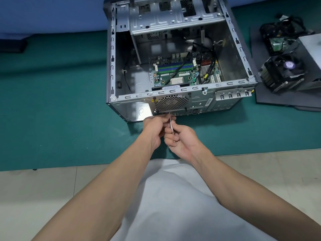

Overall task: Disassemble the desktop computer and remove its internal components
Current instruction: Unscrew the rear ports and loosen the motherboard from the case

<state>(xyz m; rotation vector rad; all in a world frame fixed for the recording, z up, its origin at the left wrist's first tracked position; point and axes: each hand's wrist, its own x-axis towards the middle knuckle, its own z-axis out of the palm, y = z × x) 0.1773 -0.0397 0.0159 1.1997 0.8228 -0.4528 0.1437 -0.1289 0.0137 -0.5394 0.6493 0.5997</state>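
Case (225, 83) lying open side up on green mat (60, 110), rear panel facing near.
Step in hand, likely: undoing rear-panel screw just under fan grille (171, 102).
Screwdriver (171, 125) tip at panel. Left hand (152, 129) pinching shaft near tip; right hand (180, 141) curled round lower end. Screw itself hidden by fingers.
Next calls for: tip seated square, steady turning, catching loose screw.
Motherboard (160, 79) in place on case bottom; black cables (177, 72) crossing it, probably needing unplugging before board lifts.
Cooler (284, 70), cable bundle (281, 30), grey box (311, 49) out at right, well apart from hands.
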